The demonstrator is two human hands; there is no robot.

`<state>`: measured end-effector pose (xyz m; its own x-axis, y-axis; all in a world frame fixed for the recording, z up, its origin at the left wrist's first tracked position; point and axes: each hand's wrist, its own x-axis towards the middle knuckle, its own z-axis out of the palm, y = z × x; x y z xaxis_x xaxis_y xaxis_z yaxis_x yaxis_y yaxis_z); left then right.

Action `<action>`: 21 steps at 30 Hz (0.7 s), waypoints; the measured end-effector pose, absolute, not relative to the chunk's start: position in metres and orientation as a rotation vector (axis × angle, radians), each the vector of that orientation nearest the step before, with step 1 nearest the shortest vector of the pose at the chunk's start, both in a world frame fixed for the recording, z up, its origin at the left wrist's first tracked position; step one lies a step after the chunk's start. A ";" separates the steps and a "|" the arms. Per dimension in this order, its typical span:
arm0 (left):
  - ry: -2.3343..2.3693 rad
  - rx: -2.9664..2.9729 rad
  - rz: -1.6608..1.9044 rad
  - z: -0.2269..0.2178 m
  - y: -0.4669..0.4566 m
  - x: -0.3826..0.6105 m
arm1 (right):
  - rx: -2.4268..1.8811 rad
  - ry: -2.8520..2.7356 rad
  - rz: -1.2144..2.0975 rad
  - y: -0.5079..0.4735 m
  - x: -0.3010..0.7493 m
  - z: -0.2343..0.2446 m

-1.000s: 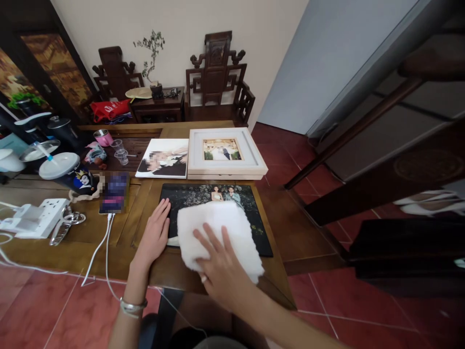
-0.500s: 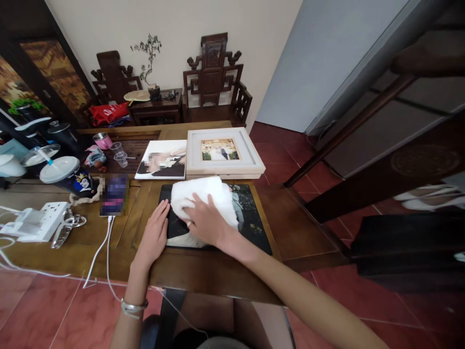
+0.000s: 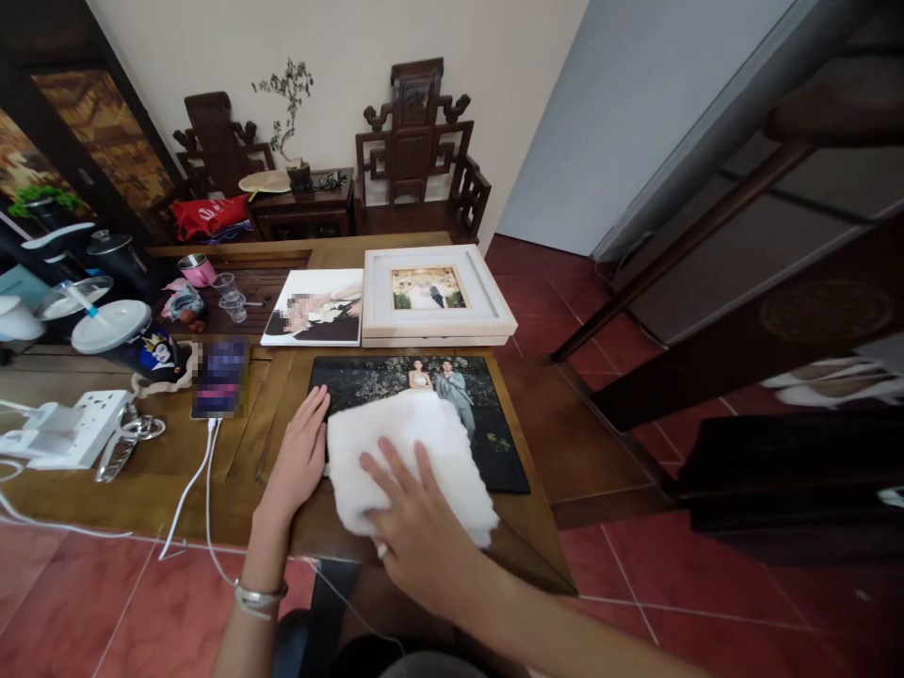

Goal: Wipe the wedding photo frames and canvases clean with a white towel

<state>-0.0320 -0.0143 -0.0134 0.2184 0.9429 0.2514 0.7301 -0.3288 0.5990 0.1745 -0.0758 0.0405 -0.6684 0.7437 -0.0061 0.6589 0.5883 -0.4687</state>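
A dark photo panel (image 3: 494, 414) showing two people in wedding clothes lies flat near the table's front edge. Over its lower part is a fluffy white cloth (image 3: 402, 424), which hangs a little past the panel's near edge. My right hand (image 3: 416, 527) holds this cloth from above, fingers spread across it, a ring on one finger. Along the panel's left side rests my left hand (image 3: 303, 452), flat with fingers stretched out and touching its edge. Part of the panel is hidden by the cloth.
Behind the panel lie a white picture frame (image 3: 487, 297) and a smaller photo board (image 3: 279, 325). To the left are a phone (image 3: 220, 377) with a charging cable, a claw clip (image 3: 120, 447), a power strip (image 3: 88, 433) and a lidded cup (image 3: 113, 330).
My right hand has drawn the cloth toward me, down over the panel's near edge, uncovering the couple in the picture. The left hand has stayed in place.
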 end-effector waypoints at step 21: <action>1.442 1.951 1.207 0.006 -0.021 -0.027 | -1.156 -2.656 0.503 -0.017 0.161 0.043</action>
<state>-0.0268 -0.0210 0.0059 0.0809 0.9176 0.3892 0.5449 -0.3677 0.7536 0.1613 -0.0172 0.0431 -0.6739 0.7373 0.0479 0.6688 0.6363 -0.3845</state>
